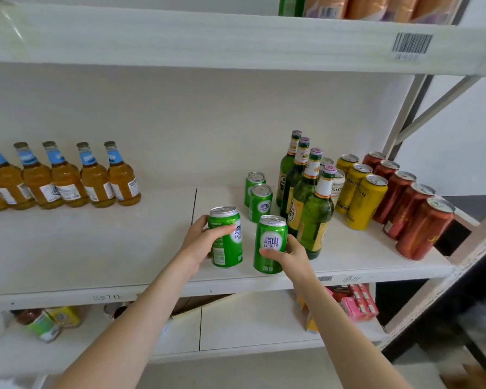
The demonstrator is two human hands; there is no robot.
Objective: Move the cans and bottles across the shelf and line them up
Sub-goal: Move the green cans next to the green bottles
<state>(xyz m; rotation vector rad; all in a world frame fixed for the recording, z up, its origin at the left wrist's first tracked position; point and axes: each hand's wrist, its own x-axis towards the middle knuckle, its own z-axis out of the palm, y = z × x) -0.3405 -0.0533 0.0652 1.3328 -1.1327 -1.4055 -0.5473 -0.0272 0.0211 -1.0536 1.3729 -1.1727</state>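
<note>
Left hand is wrapped round the left can from its left side, thumb across the front. Right hand is clamped on the right can low on the body, fingers over the label. The hands are held apart, one can in each, and the two cans are kept just beside each other without touching. Both are near the front edge of the shelf, about mid-width. Whether they are lifted clear of the board cannot be told.

One can per hand is judged a way of halving the trips. Grips are taken at mid-body or below, so the tops are left clear and each can is kept upright.

Behind, two more green cans are stood in a file running front to back, beside the green bottles, yellow cans and red cans, each kind in its own file (a pale can is partly hidden behind the bottles). This is taken to be the unsorted stock.

At far left the amber bottles are lined up along the back. The bare stretch between is judged to be where the held pair is bound. Most of the task is judged not yet done.
</note>
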